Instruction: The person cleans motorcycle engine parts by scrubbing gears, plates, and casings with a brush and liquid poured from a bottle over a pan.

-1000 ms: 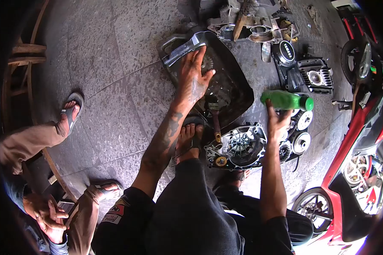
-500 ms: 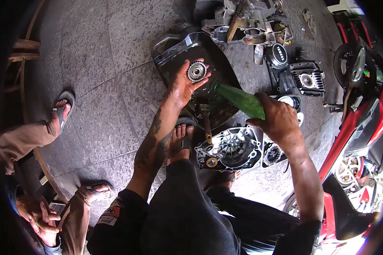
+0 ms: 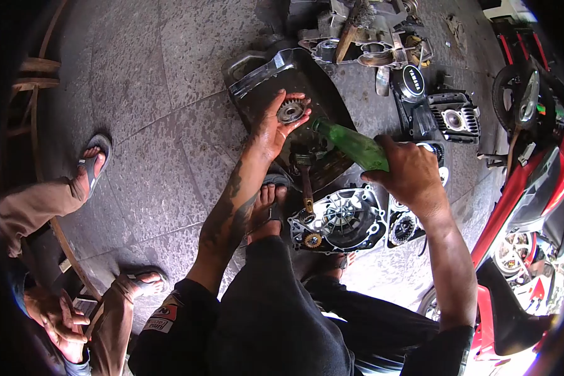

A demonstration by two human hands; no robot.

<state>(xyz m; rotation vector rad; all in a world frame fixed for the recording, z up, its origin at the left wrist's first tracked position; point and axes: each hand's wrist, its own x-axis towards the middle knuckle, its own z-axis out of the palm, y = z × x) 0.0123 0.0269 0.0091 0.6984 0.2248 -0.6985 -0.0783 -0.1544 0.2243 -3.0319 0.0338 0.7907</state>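
Left hand [image 3: 273, 130]: fingers curled round gear [image 3: 291, 112], held above tray [image 3: 324, 93] | Right hand [image 3: 417, 174]: fingers clamped on tilted bottle [image 3: 355, 145], its neck near gear, over tray | Brush [image 3: 306, 178]: head in tray, handle across its edge | Casing [image 3: 348, 219]: on floor [image 3: 144, 75] beside tray

A single head-worn camera is looking forward and steeply down from above the person's legs [image 3: 272, 301], its wide view bowing into dark corners; it is facing the floor [image 3: 150, 125] and framing the left hand [image 3: 272, 131] and right hand [image 3: 415, 172] nearby.
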